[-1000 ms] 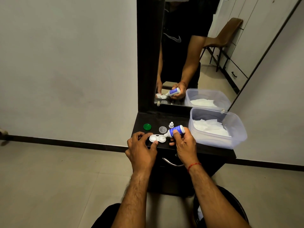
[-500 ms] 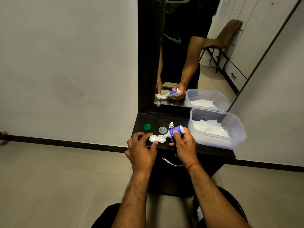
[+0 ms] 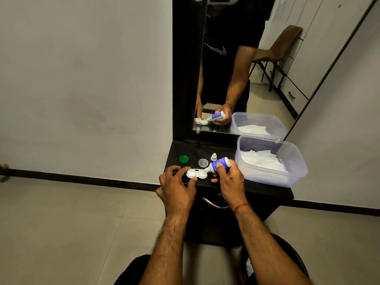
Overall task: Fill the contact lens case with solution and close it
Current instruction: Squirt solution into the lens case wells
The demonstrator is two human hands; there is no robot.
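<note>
A white two-well contact lens case (image 3: 196,174) lies open on the black dresser top (image 3: 207,149). My left hand (image 3: 176,188) pinches its left end between thumb and fingers. My right hand (image 3: 231,182) grips a small white bottle with a blue label (image 3: 219,163), tipped down to the left so its nozzle sits over the case's right well. A green cap (image 3: 183,159), a clear cap (image 3: 203,162) and the bottle's small white cap (image 3: 213,156) lie on the top behind the case.
A clear plastic tub (image 3: 269,175) holding white tissue stands at the right of the dresser top. A mirror (image 3: 236,79) rises behind. A drawer handle (image 3: 213,204) is below the top's front edge, and a dark bin (image 3: 287,262) sits on the floor at lower right.
</note>
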